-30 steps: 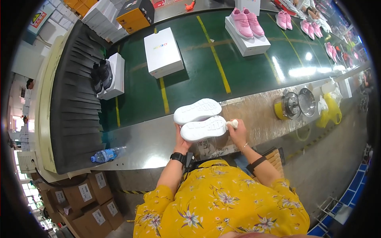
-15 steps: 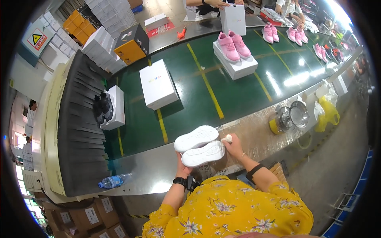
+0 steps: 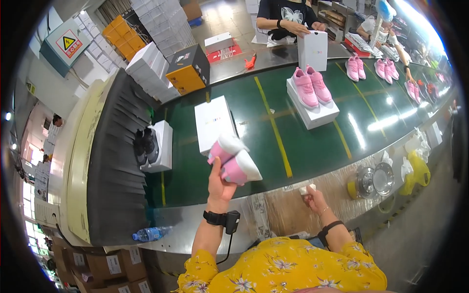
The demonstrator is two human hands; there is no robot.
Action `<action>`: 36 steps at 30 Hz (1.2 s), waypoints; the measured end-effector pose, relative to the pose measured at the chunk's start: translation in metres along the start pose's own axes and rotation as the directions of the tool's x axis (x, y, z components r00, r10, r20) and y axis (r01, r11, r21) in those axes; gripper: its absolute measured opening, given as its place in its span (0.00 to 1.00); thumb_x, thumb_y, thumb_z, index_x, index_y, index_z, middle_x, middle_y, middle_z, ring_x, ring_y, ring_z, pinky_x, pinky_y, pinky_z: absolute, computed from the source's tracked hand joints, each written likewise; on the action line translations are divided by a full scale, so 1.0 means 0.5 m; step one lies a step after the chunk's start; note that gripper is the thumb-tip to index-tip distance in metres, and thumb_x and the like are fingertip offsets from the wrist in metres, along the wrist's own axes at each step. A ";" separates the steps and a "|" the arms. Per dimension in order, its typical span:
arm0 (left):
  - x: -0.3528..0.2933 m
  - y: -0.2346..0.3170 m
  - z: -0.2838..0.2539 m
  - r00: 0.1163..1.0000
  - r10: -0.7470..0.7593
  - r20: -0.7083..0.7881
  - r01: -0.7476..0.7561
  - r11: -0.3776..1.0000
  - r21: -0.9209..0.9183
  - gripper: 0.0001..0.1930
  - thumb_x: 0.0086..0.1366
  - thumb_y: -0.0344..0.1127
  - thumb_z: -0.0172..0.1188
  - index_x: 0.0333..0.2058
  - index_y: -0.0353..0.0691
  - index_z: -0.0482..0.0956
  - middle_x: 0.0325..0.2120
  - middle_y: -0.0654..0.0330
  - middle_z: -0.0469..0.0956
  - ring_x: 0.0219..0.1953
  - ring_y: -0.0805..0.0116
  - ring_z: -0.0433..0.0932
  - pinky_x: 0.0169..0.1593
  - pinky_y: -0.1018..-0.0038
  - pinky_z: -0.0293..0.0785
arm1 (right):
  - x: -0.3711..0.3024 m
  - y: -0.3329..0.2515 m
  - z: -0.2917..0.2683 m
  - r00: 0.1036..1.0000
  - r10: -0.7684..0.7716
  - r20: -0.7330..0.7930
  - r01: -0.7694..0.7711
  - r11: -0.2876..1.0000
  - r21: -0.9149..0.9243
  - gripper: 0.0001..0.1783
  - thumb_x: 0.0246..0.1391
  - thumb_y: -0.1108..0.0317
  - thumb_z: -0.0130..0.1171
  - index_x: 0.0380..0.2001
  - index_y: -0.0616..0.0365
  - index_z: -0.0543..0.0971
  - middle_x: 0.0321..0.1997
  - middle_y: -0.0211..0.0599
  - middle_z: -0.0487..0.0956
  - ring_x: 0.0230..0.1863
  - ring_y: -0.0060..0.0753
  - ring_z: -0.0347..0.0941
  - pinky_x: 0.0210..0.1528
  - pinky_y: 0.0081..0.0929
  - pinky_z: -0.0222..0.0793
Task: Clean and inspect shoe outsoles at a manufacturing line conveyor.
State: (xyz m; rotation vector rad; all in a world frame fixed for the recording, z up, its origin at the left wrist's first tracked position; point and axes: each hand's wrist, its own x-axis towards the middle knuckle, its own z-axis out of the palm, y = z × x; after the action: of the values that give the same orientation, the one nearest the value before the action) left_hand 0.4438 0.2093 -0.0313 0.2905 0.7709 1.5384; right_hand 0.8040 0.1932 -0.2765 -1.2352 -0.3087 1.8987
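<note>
While the left hand (image 3: 221,183) is raised at frame centre, it grips a pair of pink shoes (image 3: 233,158) with white soles — held together, toes pointing right, above the green conveyor belt (image 3: 273,141). The right hand (image 3: 312,198) rests lower right of centre on the desk (image 3: 288,215), closed around a small white object (image 3: 308,188), possibly a cloth; the view is too small to tell. A closed white shoebox (image 3: 213,123) lies on the belt just above the held shoes. Another pink pair (image 3: 311,87) sits on an open box, upper right. A water bottle (image 3: 149,235) lies lower left.
</note>
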 end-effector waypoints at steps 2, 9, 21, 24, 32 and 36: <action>0.051 0.039 0.047 0.996 0.056 0.066 -0.053 0.998 -0.047 0.24 0.70 0.50 0.51 0.59 0.42 0.66 0.53 0.57 0.74 0.54 0.58 0.73 0.55 0.58 0.68 | 0.008 -0.001 0.000 1.000 0.000 -0.017 0.000 1.000 -0.006 0.09 0.62 0.63 0.57 0.36 0.57 0.76 0.27 0.28 0.77 0.21 0.19 0.70 0.23 0.17 0.67; 0.346 0.163 -0.003 0.969 0.210 0.131 -0.166 0.944 -0.284 0.09 0.67 0.30 0.56 0.44 0.37 0.73 0.40 0.56 0.76 0.45 0.60 0.73 0.53 0.63 0.69 | 0.009 0.004 0.018 0.999 -0.021 -0.025 0.021 0.999 -0.027 0.08 0.62 0.64 0.58 0.36 0.58 0.76 0.29 0.29 0.78 0.22 0.19 0.68 0.25 0.18 0.66; 0.423 -0.015 -0.180 0.877 0.431 0.212 -0.408 0.437 0.801 0.09 0.67 0.29 0.55 0.44 0.35 0.77 0.27 0.63 0.76 0.30 0.74 0.74 0.39 0.75 0.72 | 0.000 -0.005 0.010 0.995 0.019 -0.094 -0.019 1.000 -0.004 0.08 0.60 0.65 0.61 0.34 0.59 0.77 0.26 0.29 0.77 0.19 0.19 0.67 0.21 0.16 0.62; 0.297 -0.095 -0.218 0.892 0.189 0.411 -0.430 0.074 0.900 0.04 0.63 0.28 0.58 0.34 0.40 0.82 0.29 0.56 0.80 0.28 0.70 0.78 0.34 0.74 0.73 | 0.000 -0.003 0.000 0.996 -0.003 -0.093 0.002 1.000 -0.009 0.08 0.60 0.66 0.60 0.35 0.59 0.77 0.26 0.29 0.78 0.19 0.19 0.68 0.22 0.16 0.63; 0.289 0.000 -0.254 0.787 0.388 0.479 -0.444 -0.184 0.877 0.08 0.60 0.25 0.59 0.38 0.39 0.81 0.26 0.57 0.77 0.27 0.65 0.77 0.33 0.72 0.74 | 0.030 0.009 -0.012 0.994 -0.057 -0.091 0.053 0.998 -0.038 0.09 0.62 0.64 0.57 0.37 0.59 0.76 0.31 0.31 0.78 0.21 0.17 0.67 0.22 0.15 0.63; 0.381 -0.007 -0.236 0.822 0.398 0.408 -0.407 -0.090 0.909 0.10 0.61 0.27 0.57 0.42 0.39 0.79 0.29 0.54 0.76 0.29 0.58 0.77 0.37 0.65 0.74 | 0.040 -0.001 -0.006 0.993 -0.047 -0.109 0.046 0.999 -0.012 0.09 0.60 0.65 0.61 0.33 0.59 0.76 0.27 0.29 0.78 0.19 0.18 0.67 0.20 0.16 0.64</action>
State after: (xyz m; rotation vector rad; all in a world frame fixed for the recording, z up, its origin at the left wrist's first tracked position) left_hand 0.3480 0.3563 -0.1704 1.7938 1.8527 1.2038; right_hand 0.8032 0.2077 -0.2906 -1.3217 -0.2862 1.7846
